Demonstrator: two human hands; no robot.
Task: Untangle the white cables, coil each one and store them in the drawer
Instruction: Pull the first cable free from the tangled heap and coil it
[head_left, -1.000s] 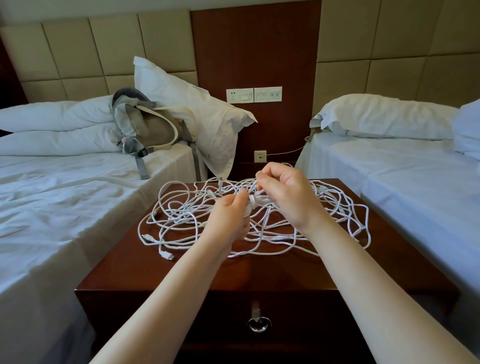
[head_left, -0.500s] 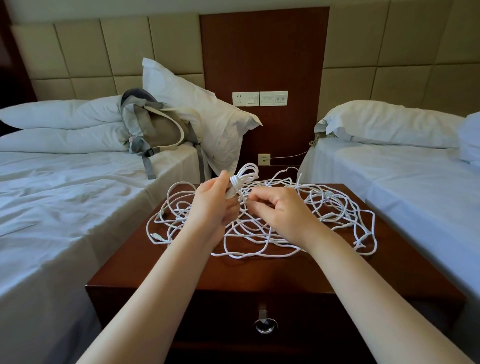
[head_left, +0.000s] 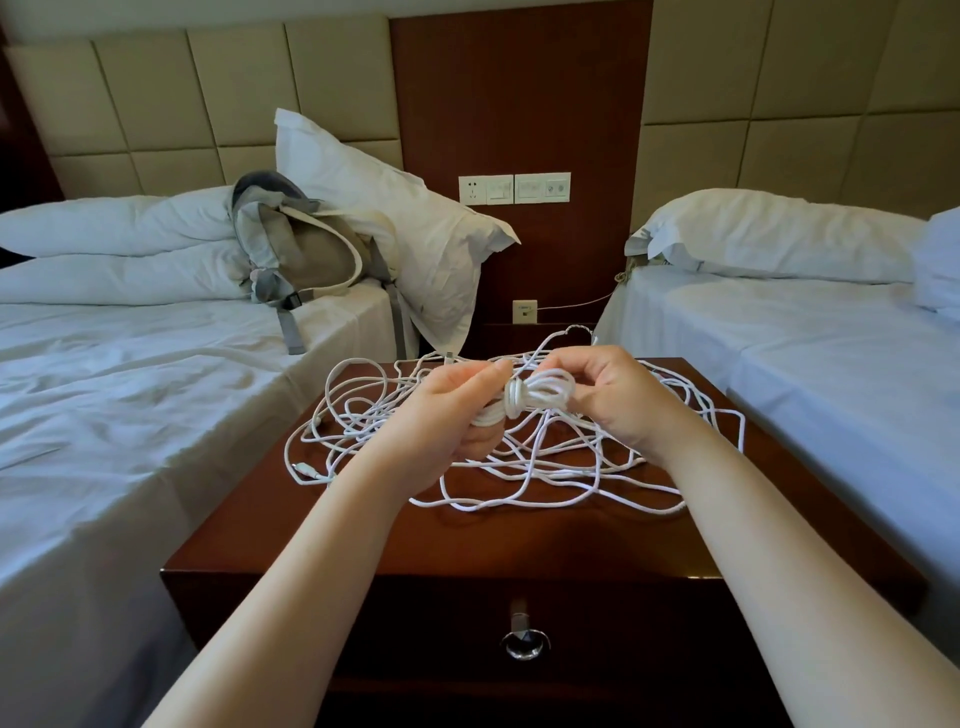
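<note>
A tangle of white cables (head_left: 524, 467) lies spread over the dark wooden nightstand (head_left: 545, 545). Above it I hold a small coiled bundle of white cable (head_left: 540, 397), wound round its middle. My left hand (head_left: 457, 415) grips the bundle's left end, thumb on top. My right hand (head_left: 608, 395) pinches its right end with curled fingers. The drawer (head_left: 519, 675) below the top is closed, with a round metal ring pull (head_left: 524, 642) at its front.
A bed with white sheets (head_left: 130, 415) flanks the nightstand on the left, holding pillows and a grey backpack (head_left: 301, 249). Another bed (head_left: 831, 353) stands on the right. Wall sockets (head_left: 514, 188) sit on the wooden panel behind.
The coiled bundle has turned from upright in my left hand to lying sideways between both hands. My right hand moved up from the tangle to pinch the bundle's right end.
</note>
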